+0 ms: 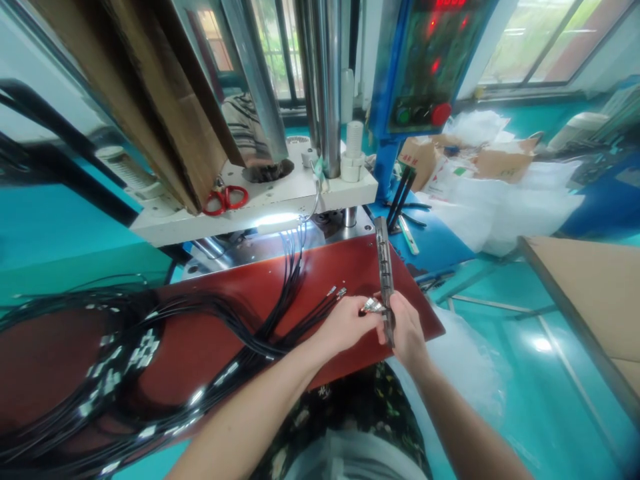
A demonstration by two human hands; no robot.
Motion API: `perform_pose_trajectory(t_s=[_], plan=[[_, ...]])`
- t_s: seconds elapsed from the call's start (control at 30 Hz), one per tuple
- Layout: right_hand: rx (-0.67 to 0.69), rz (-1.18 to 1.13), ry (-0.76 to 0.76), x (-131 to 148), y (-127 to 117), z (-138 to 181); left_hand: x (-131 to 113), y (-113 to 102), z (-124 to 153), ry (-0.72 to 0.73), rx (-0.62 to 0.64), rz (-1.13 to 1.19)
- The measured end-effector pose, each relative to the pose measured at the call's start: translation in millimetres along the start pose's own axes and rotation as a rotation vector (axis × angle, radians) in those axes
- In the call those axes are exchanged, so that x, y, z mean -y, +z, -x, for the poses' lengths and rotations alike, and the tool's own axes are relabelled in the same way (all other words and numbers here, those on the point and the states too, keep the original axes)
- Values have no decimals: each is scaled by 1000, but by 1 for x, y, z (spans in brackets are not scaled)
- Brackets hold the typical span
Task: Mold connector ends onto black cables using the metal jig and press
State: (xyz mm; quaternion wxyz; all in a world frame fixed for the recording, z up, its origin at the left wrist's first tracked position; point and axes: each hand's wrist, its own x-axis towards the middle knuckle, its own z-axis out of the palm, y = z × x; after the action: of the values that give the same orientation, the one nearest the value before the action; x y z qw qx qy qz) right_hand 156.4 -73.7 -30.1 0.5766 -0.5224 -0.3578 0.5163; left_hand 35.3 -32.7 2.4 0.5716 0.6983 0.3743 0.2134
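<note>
Over the right part of the red-brown board [330, 267], my right hand [407, 328] grips a narrow grey slotted bar [385, 260] near its lower end. The bar stands nearly upright, its far end toward the machine. My left hand [350, 325] is closed in a pinch beside it, with shiny metal cable terminals [371, 305] showing at its fingertips, touching or almost touching the bar. Exactly how these sit in the slots is hidden by my fingers. Black cables [295, 330] run past my left hand, and loose terminal ends [341, 292] lie just beyond it.
Coiled black cables [150, 313] cover the board's left side. Behind stands a press with a white plate [285, 200], holding red-handled scissors [226, 199]. A control box [425, 67], a green-white cutter [409, 237], plastic bags [505, 207] and a cardboard box [595, 287] are rightward.
</note>
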Motion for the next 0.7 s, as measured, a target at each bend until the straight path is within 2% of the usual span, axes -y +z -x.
perform_pose_trajectory(t_s=[0.13,0.37,0.57,0.7], plan=[[30,60,-13,2,1,1,2,0,0,11,-2,28],[-25,268,-131,4,9,2,5,0,3,13,-176,-64],[12,127,-65,4,6,0,7,-8,2,-31,-137,142],[40,64,-70,4,3,1,8,-12,1,-24,-164,101]])
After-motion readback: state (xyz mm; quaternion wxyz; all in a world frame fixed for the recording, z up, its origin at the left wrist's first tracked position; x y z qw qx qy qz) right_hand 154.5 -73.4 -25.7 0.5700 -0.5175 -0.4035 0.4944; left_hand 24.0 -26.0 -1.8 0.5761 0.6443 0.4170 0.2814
